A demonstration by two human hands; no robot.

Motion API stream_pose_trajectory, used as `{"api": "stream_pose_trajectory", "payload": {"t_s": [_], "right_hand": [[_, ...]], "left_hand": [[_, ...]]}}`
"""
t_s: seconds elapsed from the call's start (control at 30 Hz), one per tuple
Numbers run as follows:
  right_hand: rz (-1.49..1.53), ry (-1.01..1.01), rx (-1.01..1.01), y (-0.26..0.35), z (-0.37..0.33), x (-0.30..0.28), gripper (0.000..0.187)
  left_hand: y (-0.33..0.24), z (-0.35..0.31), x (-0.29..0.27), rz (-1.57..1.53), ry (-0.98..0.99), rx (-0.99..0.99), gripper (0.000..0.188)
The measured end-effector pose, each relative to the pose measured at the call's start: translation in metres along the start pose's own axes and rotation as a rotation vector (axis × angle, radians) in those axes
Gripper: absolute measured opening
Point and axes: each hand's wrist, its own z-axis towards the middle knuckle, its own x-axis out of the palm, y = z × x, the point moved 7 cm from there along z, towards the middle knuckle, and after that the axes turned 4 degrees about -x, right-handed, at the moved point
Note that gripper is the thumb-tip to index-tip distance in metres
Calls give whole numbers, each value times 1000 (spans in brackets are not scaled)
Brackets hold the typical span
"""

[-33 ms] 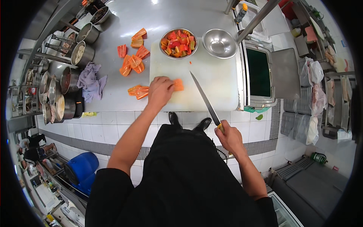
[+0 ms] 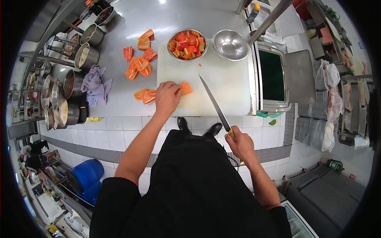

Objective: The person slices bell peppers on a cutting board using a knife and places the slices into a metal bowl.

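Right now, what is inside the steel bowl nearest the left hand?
The steel bowl holds cut red, orange and yellowish pepper chunks piled near its rim. The pile covers the bowl's bottom and anything underneath.

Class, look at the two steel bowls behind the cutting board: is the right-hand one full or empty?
Empty. The right steel bowl shows only bare shiny metal inside, while the left bowl holds chopped red and orange pepper pieces.

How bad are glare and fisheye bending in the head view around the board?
Head view: bright ceiling-light glare on the steel counter near the top edge; cutting board evenly lit, no hard shadows; counter edge and floor tiles bow toward the black rim; left hand, pepper piece and knife look sharp.
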Motion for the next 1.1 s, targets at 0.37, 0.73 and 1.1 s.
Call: {"api": "stream_pose_trajectory", "payload": {"t_s": [0.37, 0.73, 1.1], "right_hand": [[-162, 2, -152, 27, 13, 16, 26], [-183, 128, -170, 56, 2, 0, 26], [-211, -12, -267, 49, 42, 42, 25]], "left_hand": [[6, -4, 5, -133, 75, -13, 24], [10, -2, 7, -146, 66, -5, 17], [22, -14, -1, -300, 1, -98, 19]]}}
